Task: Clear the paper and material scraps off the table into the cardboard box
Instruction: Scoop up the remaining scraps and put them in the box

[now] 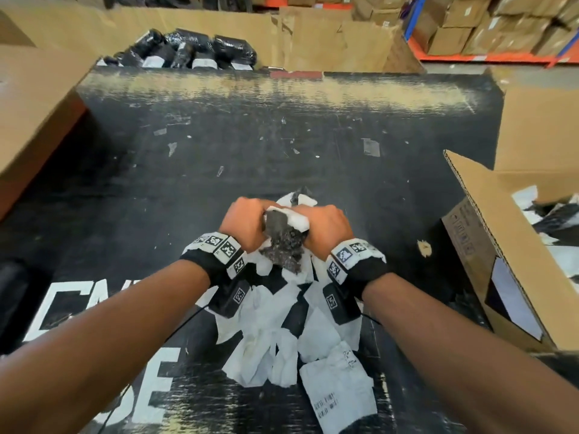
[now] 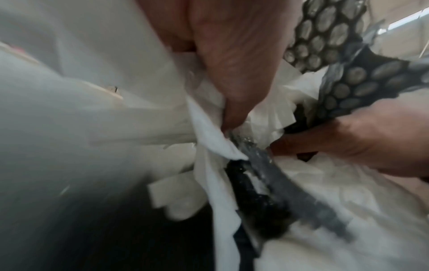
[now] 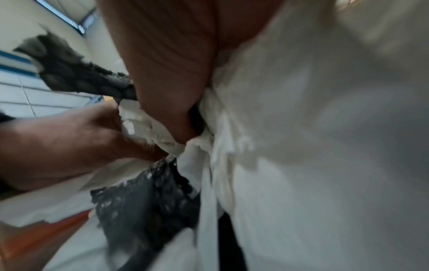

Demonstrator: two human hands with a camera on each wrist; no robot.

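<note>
Both hands meet over the middle of the black table [image 1: 219, 151], gripping one bundle of scraps. My left hand [image 1: 247, 223] and right hand [image 1: 326, 225] curl round crumpled white paper [image 1: 275, 333] and a dark bubble-wrap piece [image 1: 283, 242] squeezed between them. White strips trail from the hands toward the near edge; one bears a printed label [image 1: 341, 393]. The left wrist view has my left hand [image 2: 232, 64] pinching white paper [image 2: 218, 146] beside bubble wrap [image 2: 325, 40]. From the right wrist, my right hand [image 3: 167, 73] clamps paper [image 3: 301, 128] and dark material [image 3: 144, 201]. The open cardboard box [image 1: 488, 233] stands right of the hands.
Scraps [image 1: 551, 214] lie inside the box. Small bits of tape and paper [image 1: 371, 147] dot the far table, and a torn cardboard chip [image 1: 423, 247] lies near the box. A large box of black wrapped parcels [image 1: 188, 51] stands beyond the far edge. Cardboard [image 1: 31, 104] flanks the left.
</note>
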